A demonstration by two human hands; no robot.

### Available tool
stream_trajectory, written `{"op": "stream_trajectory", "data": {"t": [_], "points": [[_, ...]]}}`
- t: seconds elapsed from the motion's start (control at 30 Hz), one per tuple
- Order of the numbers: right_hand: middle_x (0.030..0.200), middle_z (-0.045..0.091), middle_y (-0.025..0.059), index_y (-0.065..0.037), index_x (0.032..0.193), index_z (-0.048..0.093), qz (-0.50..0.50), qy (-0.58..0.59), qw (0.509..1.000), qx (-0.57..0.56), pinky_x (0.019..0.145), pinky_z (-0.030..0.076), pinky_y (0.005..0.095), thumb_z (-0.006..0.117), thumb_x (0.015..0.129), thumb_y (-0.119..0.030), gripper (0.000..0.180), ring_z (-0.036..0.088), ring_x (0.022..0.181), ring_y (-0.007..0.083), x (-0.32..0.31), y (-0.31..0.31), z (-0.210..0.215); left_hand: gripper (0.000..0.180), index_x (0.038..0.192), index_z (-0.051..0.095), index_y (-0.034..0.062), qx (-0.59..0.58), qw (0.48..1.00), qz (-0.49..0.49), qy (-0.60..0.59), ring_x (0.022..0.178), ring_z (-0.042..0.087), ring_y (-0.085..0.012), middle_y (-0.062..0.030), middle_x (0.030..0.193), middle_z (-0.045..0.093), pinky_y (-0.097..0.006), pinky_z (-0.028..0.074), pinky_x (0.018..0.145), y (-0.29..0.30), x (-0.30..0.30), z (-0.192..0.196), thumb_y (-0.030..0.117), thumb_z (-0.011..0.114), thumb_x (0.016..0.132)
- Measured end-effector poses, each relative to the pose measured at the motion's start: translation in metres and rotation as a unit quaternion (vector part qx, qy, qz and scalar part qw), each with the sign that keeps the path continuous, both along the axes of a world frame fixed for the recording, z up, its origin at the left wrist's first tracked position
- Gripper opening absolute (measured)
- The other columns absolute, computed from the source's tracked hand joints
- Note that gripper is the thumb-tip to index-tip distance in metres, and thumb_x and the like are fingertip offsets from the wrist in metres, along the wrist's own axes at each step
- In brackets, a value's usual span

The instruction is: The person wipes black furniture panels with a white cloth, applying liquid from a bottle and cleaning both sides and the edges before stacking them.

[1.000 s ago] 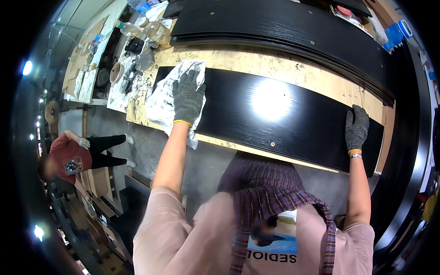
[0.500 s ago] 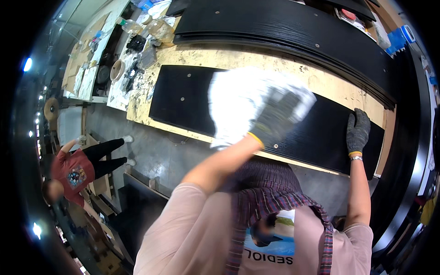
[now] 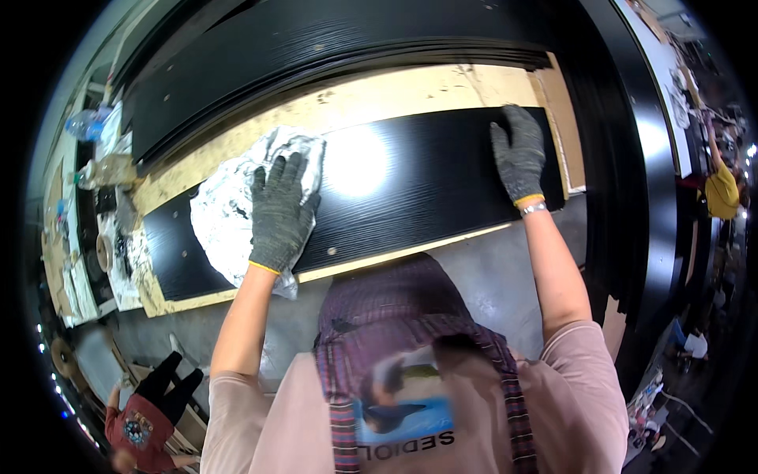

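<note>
A long black board point(image 3: 426, 178) with a faint wood grain and small round fittings lies flat in front of me. My left hand point(image 3: 278, 213), in a grey knitted glove with a yellow cuff, rests with fingers spread on a crumpled white cloth point(image 3: 225, 201). That cloth covers part of the board's left half and hangs over its near edge. Near the board's right end, my right hand point(image 3: 521, 158), gloved the same way, lies flat on the black surface with its thumb apart.
Under the board is a pale, stained wooden bench top point(image 3: 379, 95). A stack of black boards point(image 3: 316, 47) runs along its far side. Plastic bottles point(image 3: 106, 170) and a tape roll point(image 3: 103, 253) stand at the left. One person in red point(image 3: 142, 434) is at lower left, another in yellow point(image 3: 722, 193) at far right.
My left hand has moved left along the board with the cloth. My right hand stays at the board's right end. The view has turned, so the bench appears tilted the other way.
</note>
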State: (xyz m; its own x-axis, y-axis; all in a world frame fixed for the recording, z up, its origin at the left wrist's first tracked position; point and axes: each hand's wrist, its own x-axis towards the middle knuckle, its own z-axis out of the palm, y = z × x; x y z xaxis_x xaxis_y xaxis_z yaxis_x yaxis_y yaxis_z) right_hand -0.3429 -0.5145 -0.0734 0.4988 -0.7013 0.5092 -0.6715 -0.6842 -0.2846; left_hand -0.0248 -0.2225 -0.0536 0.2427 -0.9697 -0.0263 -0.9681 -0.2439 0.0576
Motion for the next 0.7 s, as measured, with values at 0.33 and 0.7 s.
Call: {"op": "stream_trajectory", "data": {"t": [0.33, 0.7], "points": [[0.121, 0.068, 0.0201, 0.001, 0.122, 0.067, -0.216, -0.080, 0.965, 0.125, 0.102, 0.047, 0.0412, 0.064, 0.097, -0.026, 0.037, 0.064, 0.113, 0.0343, -0.134, 0.024, -0.032, 0.055, 0.141, 0.056, 0.0132, -0.035, 0.896, -0.404, 0.181, 0.146, 0.036, -0.0258, -0.0067, 0.145, 0.055, -0.054, 0.011, 0.124, -0.126, -0.218, -0.001, 0.031, 0.056, 0.089], [0.105, 0.075, 0.0151, 0.002, 0.109, 0.074, -0.216, -0.428, 0.857, 0.188, 0.086, 0.053, 0.0337, 0.065, 0.098, -0.015, 0.022, 0.070, 0.094, 0.0234, -0.148, 0.022, -0.077, 0.056, 0.140, 0.054, 0.0085, -0.096, 0.883, -0.430, 0.165, 0.144, 0.038, -0.0282, -0.0107, 0.149, 0.050, -0.053, 0.019, 0.121, -0.207, -0.266, -0.001, 0.029, 0.063, 0.089]]}}
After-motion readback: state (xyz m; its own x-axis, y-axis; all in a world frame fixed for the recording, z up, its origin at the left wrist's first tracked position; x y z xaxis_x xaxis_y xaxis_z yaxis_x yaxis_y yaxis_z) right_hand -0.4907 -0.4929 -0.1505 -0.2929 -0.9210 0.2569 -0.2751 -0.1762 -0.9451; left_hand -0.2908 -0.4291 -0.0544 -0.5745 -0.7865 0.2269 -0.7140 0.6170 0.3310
